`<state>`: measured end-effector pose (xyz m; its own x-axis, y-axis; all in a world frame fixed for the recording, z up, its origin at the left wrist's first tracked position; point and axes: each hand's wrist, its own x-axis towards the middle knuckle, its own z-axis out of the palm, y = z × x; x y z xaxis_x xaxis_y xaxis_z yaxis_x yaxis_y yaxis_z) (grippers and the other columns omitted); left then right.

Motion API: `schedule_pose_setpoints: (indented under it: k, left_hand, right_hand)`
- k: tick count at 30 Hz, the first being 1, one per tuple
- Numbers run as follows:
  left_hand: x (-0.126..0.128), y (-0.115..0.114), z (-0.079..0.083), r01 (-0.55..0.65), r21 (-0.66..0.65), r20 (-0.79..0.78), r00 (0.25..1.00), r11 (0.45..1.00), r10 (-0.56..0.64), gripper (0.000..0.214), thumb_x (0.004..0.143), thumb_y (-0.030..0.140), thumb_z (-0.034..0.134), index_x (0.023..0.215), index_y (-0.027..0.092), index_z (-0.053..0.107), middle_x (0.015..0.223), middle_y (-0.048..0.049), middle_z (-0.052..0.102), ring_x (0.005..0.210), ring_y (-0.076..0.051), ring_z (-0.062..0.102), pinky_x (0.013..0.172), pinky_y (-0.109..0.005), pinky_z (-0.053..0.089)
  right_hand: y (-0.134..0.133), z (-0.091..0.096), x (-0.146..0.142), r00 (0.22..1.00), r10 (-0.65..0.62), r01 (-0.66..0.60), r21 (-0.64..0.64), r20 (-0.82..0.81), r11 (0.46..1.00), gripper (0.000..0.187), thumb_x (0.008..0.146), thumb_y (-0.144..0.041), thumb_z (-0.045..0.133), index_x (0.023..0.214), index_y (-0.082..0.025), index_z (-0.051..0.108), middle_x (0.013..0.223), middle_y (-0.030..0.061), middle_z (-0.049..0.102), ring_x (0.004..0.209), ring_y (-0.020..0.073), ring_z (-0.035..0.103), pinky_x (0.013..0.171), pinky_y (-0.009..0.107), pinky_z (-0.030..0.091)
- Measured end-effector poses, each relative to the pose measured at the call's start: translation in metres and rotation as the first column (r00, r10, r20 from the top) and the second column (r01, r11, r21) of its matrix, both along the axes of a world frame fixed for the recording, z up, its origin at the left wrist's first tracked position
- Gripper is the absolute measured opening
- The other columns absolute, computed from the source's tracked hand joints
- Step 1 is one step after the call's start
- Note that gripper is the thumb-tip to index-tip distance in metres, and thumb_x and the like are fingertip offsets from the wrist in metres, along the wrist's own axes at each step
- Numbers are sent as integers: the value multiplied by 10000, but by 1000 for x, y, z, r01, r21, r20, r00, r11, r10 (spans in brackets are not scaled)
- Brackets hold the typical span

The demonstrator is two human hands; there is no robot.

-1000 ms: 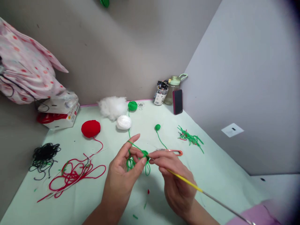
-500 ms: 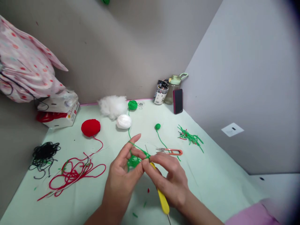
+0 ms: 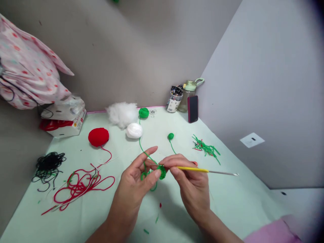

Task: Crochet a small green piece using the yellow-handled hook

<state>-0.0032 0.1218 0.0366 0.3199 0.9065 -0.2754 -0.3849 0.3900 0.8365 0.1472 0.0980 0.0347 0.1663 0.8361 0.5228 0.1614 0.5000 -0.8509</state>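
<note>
My left hand [image 3: 135,184] pinches a small green crochet piece [image 3: 162,172] between thumb and fingers. Green yarn runs over its raised index finger, back toward a green yarn ball [image 3: 143,113]. My right hand [image 3: 191,182] is closed on a crochet hook [image 3: 193,168] with a yellow handle, held nearly level. One metal end of the hook points right into the air; the other end meets the green piece, its tip partly hidden by fingers. Thread snips [image 3: 194,163] lie mostly hidden behind my right hand.
Red yarn ball [image 3: 98,137], white yarn ball [image 3: 134,131] and white stuffing [image 3: 122,114] lie behind my left hand. Loose red yarn [image 3: 78,189] and black yarn [image 3: 49,165] spread left. Green scraps [image 3: 206,146], a small green crocheted ball [image 3: 170,136] and a phone [image 3: 192,109] sit farther right.
The crochet hook has swung from pointing down toward me to nearly level, its free end to the right. My right hand has turned with it, now covering most of the snips.
</note>
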Motion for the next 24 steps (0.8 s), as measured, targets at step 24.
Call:
schedule_pose_setpoints:
  k: [24]
  left_hand:
    - [-5,8,-6,77,-24,-63,995,997,-78,418,807,423,869,1216,350,820,973,-18,674,912,-196,592,852,-340,452]
  right_hand:
    - [8,-4,13,890,106,-221,-218,-443,951,196,1019,-357,686,923,-235,806,873,15,786,665,98,711,661,217,615]
